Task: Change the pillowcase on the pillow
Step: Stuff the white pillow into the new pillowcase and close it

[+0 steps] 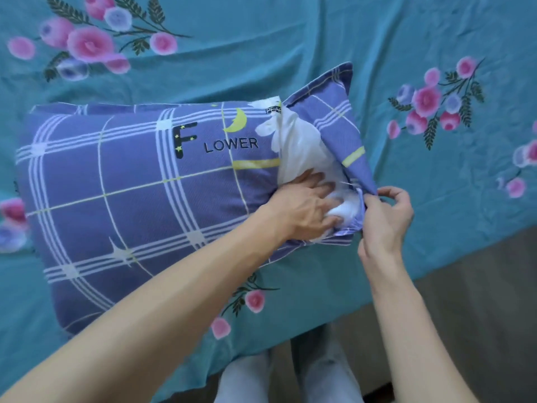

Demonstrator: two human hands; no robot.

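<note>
1. I am looking at the bed (290, 39), and the pillow (293, 146) is lying flat on it with nearly all of its length sitting inside the case (130, 184); only the white end is showing at the open mouth.
2. I am judging the task as far along if this is the fresh case: the body looks covered, and tucking in that white end and closing the flap (334, 117) are what is left. I cannot tell whether this is the new case or the old one.
3. My left hand (305, 207) is curling its fingers into the white end, gripping it just inside the mouth.
4. My right hand (386, 216) is pinching the flap's edge, holding it up and open just right of the left hand; the flap is rising away from that pinch.
</note>
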